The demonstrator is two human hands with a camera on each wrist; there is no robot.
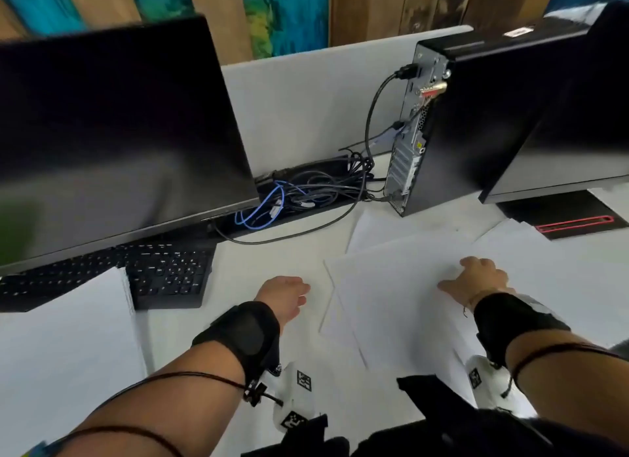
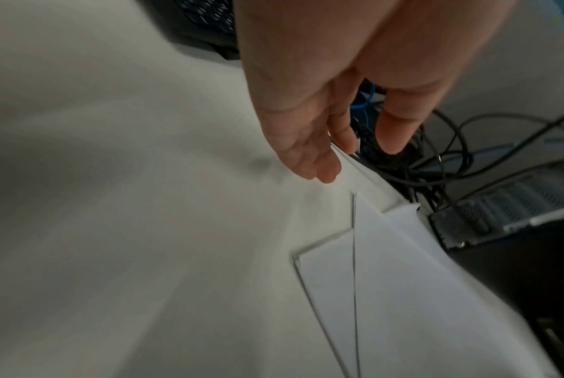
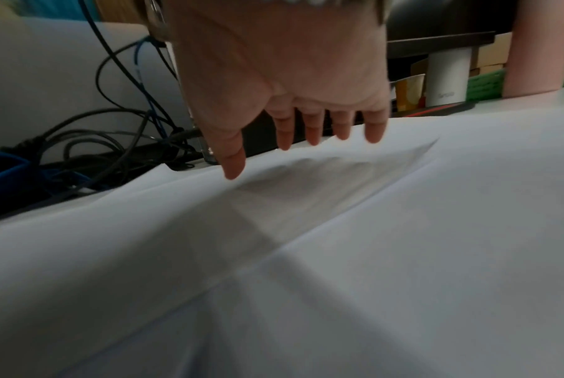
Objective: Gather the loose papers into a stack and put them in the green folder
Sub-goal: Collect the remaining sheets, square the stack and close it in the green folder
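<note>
Papers (image 1: 391,286): several loose overlapping sheets, exact count unclear. Your two hands: right hand (image 1: 476,277) spread flat on them; left hand (image 1: 284,294) relaxed, holding nothing.

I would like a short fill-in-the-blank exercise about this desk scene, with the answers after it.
1. The right hand rests on loose white ____.
2. A black ____ lies below the dark monitor.
3. Among the black cables behind the desk lies one ____ cable.
4. The left hand holds ____.

Answers: papers; keyboard; blue; nothing
</note>
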